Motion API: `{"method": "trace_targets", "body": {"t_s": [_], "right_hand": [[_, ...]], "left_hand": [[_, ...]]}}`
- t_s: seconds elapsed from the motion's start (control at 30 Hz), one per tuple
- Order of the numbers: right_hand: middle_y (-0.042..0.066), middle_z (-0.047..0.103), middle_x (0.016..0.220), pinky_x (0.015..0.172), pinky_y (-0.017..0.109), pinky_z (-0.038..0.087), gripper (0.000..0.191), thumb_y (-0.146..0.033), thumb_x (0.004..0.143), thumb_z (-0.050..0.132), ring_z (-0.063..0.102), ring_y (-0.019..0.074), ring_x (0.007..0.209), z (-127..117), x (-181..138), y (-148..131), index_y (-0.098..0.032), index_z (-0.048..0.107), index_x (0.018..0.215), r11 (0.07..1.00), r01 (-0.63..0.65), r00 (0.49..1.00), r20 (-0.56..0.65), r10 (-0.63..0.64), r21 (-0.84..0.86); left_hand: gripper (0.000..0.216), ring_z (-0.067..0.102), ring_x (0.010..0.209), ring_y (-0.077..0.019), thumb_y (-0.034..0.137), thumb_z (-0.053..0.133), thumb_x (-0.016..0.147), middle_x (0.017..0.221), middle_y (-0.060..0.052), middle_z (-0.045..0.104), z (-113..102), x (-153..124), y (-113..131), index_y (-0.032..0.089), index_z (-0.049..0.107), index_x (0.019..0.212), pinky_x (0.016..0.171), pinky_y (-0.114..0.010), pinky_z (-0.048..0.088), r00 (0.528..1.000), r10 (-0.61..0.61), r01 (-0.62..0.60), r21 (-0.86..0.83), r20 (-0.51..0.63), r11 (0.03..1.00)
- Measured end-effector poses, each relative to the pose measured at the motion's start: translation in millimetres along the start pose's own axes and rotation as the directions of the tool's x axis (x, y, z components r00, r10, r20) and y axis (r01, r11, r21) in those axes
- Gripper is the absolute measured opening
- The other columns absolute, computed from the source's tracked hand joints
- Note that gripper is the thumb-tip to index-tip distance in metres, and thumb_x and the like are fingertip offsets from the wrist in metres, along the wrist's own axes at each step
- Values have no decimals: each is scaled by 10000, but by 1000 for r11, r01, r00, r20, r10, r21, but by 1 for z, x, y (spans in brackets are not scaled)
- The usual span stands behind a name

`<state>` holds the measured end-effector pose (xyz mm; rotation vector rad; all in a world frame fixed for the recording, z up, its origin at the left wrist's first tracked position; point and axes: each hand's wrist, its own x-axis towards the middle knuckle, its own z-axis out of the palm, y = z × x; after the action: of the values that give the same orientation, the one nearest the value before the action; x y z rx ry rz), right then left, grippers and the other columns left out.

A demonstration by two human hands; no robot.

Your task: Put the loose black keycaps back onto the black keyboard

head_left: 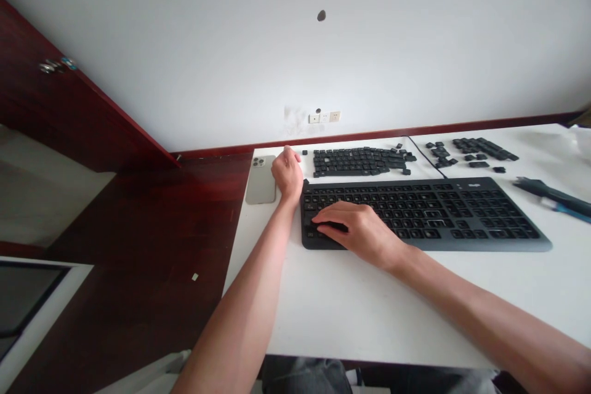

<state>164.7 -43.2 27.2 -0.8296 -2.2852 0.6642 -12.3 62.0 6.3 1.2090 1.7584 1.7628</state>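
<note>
A black keyboard (443,212) lies on the white table (351,308). My right hand (357,231) rests on the keyboard's left end, fingers flat and pressed on the keys at the lower left corner. My left hand (287,173) is at the keyboard's far left corner, fingers curled; what is in them, if anything, is hidden. A lone keycap (305,152) lies just beyond it. Behind the keyboard several loose black keycaps (357,161) are laid out in rows.
A grey phone (261,180) lies face down left of my left hand. More loose keycaps (475,151) sit at the back right. A dark tool with a blue part (554,197) lies at the right. The keyboard's cable (422,157) runs back. Dark red floor (138,246) is at left.
</note>
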Motion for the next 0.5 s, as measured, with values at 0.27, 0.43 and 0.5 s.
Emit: {"method": "trace_targets", "body": {"t_s": [0.27,0.43,0.5], "right_hand": [[53,779,1099,863,328,624,180,-124,972,640,753,198,971,1,-1,1,-198,787,1042,998,41,999,14,-40,-42],[62,771,1082,841,318,618,148,-142,981,647,749,193,951,3,0,1,-192,782,1013,996,67,998,-3,-67,-67],[75,765,1080,830,325,615,160,-156,1002,621,739,199,958,2,0,0,-180,779,1012,990,108,994,23,-106,-95]], "left_hand": [[487,485,551,-155,296,421,1030,554,10,533,1,0,-1,220,490,553,622,-293,329,1000,14,-15,-5,-3,1000],[482,492,562,-156,292,420,1028,565,7,542,1,0,-2,220,484,555,629,-291,338,1000,16,-16,1,3,1000],[478,493,566,-157,281,423,1023,568,6,544,1,0,-1,220,485,553,630,-292,339,1000,15,-15,6,4,1000]]}}
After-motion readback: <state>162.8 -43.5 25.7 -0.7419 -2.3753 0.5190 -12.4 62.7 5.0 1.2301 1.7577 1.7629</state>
